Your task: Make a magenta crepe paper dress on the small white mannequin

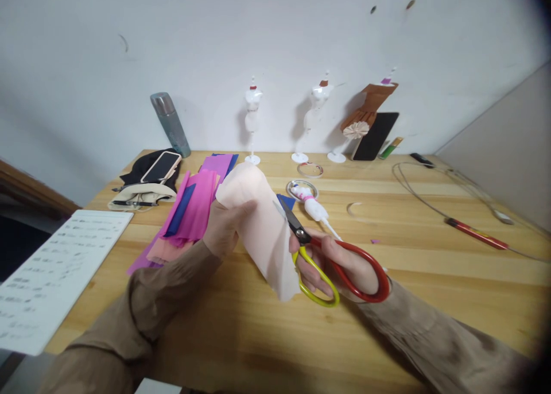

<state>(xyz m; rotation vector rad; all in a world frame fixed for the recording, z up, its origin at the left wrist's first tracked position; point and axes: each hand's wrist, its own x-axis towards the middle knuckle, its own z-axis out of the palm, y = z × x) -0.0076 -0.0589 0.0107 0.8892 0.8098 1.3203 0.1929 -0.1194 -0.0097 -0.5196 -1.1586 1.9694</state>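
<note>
My left hand [224, 228] is closed on a pale peach sheet of paper [262, 227], holding it up above the wooden table [267, 336]. My right hand [344, 265] grips scissors [321, 256] with one red and one yellow handle loop. Their blades are apart around the sheet's right edge. Behind the sheet lies a stack of pink, purple and blue paper sheets [193, 210]. A small white glue bottle [316, 210] lies just beyond the scissors.
Three small white mannequin stands [252, 118] line the wall, the right one dressed in brown paper [370, 104]. A grey flask [170, 124], a black pouch with a phone [159, 167], a printed white sheet [51, 273], a dark phone [375, 136] and a cable with a red tool [476, 233] surround the work area.
</note>
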